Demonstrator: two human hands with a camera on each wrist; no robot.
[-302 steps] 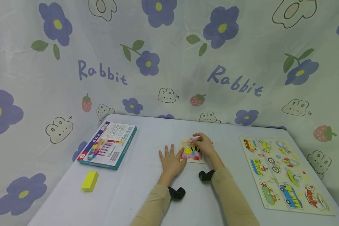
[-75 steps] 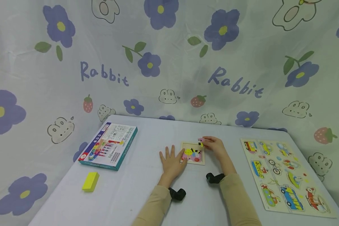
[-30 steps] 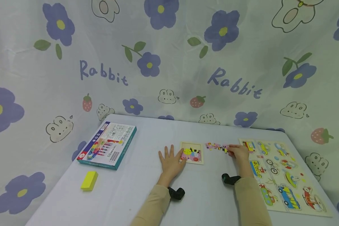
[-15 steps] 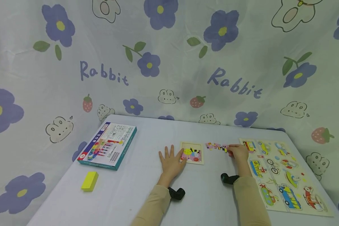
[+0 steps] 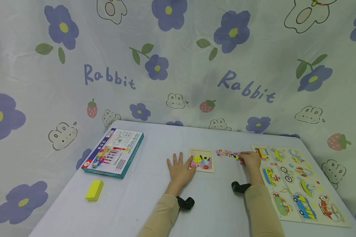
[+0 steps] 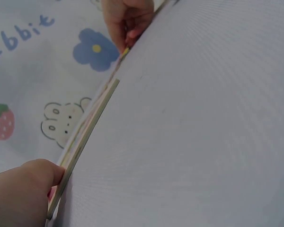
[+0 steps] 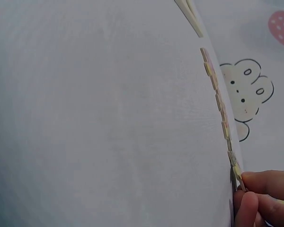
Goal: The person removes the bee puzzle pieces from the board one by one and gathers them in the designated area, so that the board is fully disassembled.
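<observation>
Right of the puzzle frame [image 5: 203, 152], touched by the left hand [image 5: 179, 171] with fingers spread, the end piece [image 5: 235, 155] of a row [image 5: 224, 153] is pinched by the right hand [image 5: 251, 161], apparently for lining up, and release seems needed.

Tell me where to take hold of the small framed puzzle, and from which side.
Take the small framed puzzle by the near half of its right rim, coming from the near right. The left hand covers part of the left edge, and the row of pieces sits beside the rim's far half. It looks thin and flat, so a thumb-on-top grip probably suits.
</observation>
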